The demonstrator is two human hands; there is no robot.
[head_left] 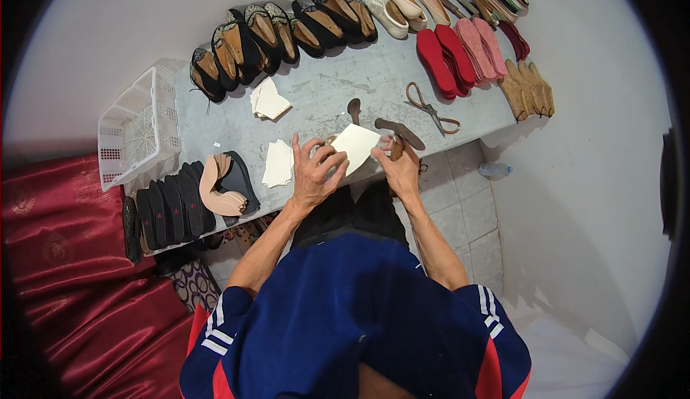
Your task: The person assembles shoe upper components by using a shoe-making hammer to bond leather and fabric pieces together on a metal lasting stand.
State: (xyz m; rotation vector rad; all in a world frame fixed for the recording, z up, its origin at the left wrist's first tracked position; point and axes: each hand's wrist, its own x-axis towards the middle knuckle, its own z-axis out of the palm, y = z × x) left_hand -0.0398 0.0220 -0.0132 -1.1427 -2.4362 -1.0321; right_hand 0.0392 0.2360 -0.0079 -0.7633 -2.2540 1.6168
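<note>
My left hand [316, 172] has its fingers curled at the left edge of a cream sheet piece [357, 146], gripping it above the table's near edge. A small brownish thing beside those fingers is mostly hidden. My right hand [402, 172] is closed around the short handle of a hammer [404, 134]; the dark head points up and away. Its fingertips are close to the sheet's right corner. Just beyond the sheet a dark, rounded metal piece [353, 108] stands on the table. More cream pieces [279, 163] lie left of my left hand, with another stack [269, 101] farther back.
Scissors [433, 111] lie right of the hammer. Black shoes [262, 29] line the back, with red insoles [440, 61] to their right. A white basket [140, 129], black insoles [176, 208] and beige curved pieces [215, 190] sit left. A bottle [496, 170] lies on the floor.
</note>
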